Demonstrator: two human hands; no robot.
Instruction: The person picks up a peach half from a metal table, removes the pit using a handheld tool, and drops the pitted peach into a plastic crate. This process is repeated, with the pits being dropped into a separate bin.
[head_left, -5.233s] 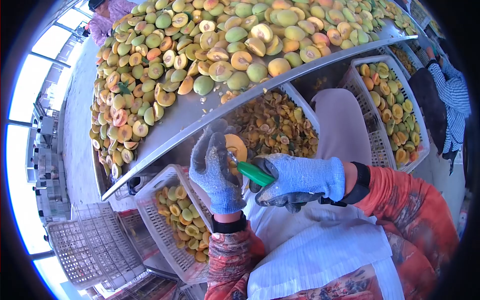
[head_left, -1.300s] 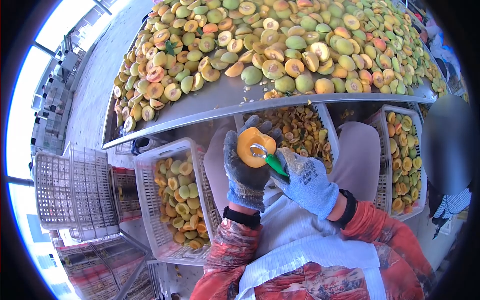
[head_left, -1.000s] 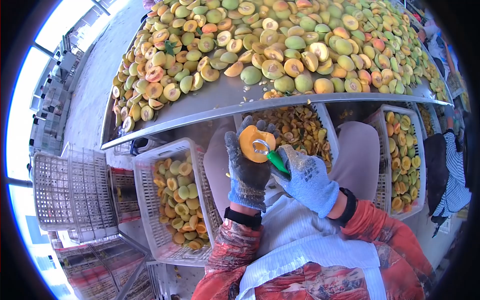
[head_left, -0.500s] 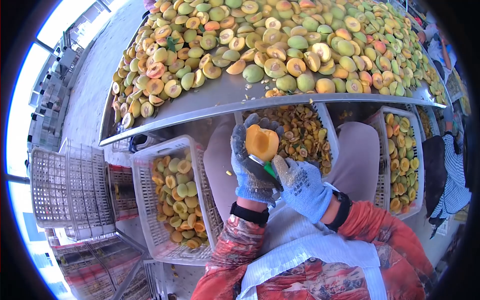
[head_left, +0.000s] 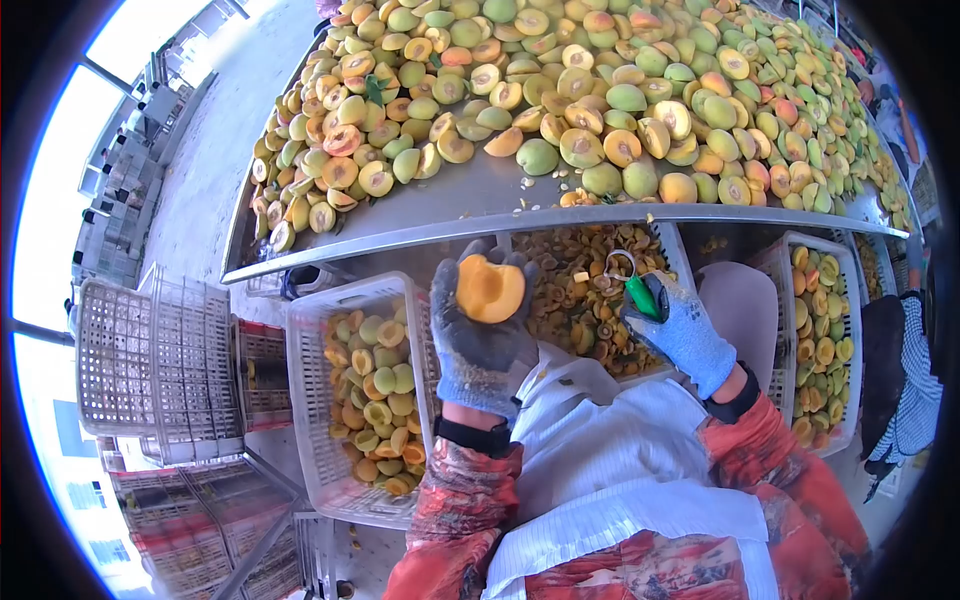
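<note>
My left hand [head_left: 482, 335], in a grey and blue glove, holds an orange fruit half [head_left: 490, 289] with its hollowed cut face up. My right hand [head_left: 680, 330], gloved alike, is closed around the green handle [head_left: 642, 297] of a small tool. The tool's metal loop [head_left: 620, 265] points up and away, over a crate [head_left: 683, 262] of fruit scraps [head_left: 590, 325]. The two hands are apart, both just below the front edge of a metal table [head_left: 430, 232] heaped with halved fruit [head_left: 560, 110].
A white crate of fruit halves [head_left: 300, 375] stands left of my legs, another [head_left: 857, 370] at the right. Stacked empty crates [head_left: 160, 360] are at the far left. Part of another person [head_left: 905, 140] shows at the right edge.
My hands have separated. My left hand has moved left with the fruit half, and my right hand has moved right, taking the tool away from the fruit. The view has shifted slightly.
</note>
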